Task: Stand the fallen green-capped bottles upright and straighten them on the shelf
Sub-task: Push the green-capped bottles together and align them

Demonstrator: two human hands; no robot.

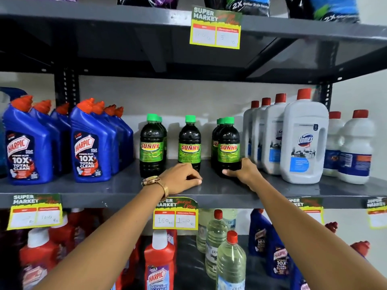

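Observation:
Several dark green-capped bottles with green "Sunny" labels stand upright in the middle of the grey shelf (209, 191). The left bottle (151, 145) has another close behind it. The middle bottle (189, 143) stands alone. My left hand (182, 177) rests on the shelf at the foot of the middle bottle, fingers curled, and I cannot tell whether it touches the bottle. The right front bottle (228, 146) has others behind it, and my right hand (243, 170) grips its base from the right.
Blue Harpic bottles (92, 141) fill the shelf's left side and white Domex bottles (304, 139) the right. Price tags (175, 214) hang on the shelf edge. The lower shelf holds red bottles and clear water-like bottles (230, 262). Dark packets sit on the top shelf.

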